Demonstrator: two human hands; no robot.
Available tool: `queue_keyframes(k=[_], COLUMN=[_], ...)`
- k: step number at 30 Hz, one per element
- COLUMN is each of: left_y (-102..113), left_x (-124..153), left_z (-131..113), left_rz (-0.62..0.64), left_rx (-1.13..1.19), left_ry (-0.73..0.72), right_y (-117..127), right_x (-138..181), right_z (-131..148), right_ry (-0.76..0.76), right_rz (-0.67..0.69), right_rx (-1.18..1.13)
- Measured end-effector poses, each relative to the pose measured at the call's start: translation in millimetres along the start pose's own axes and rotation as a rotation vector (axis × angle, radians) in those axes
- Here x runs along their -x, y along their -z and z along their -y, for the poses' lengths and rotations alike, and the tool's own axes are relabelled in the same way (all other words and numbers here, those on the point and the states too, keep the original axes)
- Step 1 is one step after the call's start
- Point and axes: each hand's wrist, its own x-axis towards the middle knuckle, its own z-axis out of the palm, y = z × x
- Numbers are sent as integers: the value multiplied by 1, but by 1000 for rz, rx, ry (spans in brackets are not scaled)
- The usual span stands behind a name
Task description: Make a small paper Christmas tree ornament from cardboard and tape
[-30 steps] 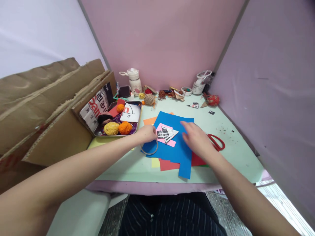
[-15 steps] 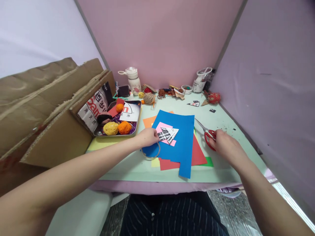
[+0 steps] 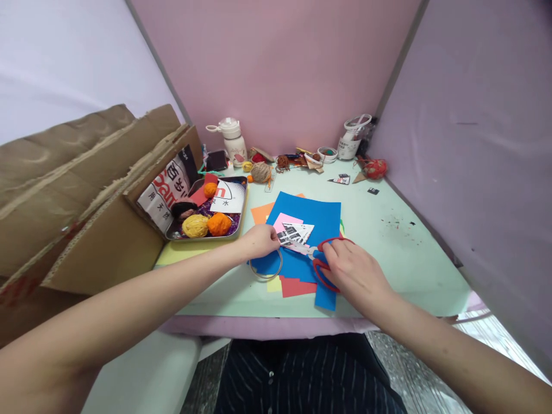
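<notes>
My left hand (image 3: 263,240) is closed on the left corner of some black-and-white printed paper pieces (image 3: 297,232), which fan out over a pink paper (image 3: 287,219). My right hand (image 3: 351,265) grips red-handled scissors (image 3: 319,265), fingers in the loops. Their blades point left and lie at the lower edge of the printed pieces, close to my left fingertips. Whether the blades touch the paper I cannot tell. Beneath is a large blue sheet (image 3: 323,217) with a strip jutting toward me. A thin ring (image 3: 266,280) hangs at my left wrist, over the blue sheet's corner.
A metal tray (image 3: 233,233) with yarn balls stands left, beside stacked cardboard (image 3: 103,241). Along the back are a white bottle (image 3: 234,144), a tan yarn ball (image 3: 261,172), a white container (image 3: 348,146) and a red yarn bundle (image 3: 374,169). Red paper (image 3: 297,287) shows under the blue.
My right hand has brought the scissors left from the table's right side to the printed paper pieces. My left hand keeps its hold and has barely moved.
</notes>
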Motion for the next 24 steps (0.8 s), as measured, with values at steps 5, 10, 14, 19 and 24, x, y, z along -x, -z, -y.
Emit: queue_keyframes(k=[5,10,14,19,24], left_y=[1,0,1,1,2], left_x=[0,1,2,1,0], left_z=[-3,-6,-7,-7,-6], left_rz=[-9,-1,12,17,25], left_rx=[-8,-7,0,12,50], left_ry=[-8,-10,-8,4,24], right_y=[0,-3,-3,-5,-5], right_x=[-3,-3,-5,-4,-5], right_z=[5,6,8,9,9], right_ry=[12,19,22,12,-5], right_rz=[29,21,30,39,46], right_rx=[25,38,54,59,7])
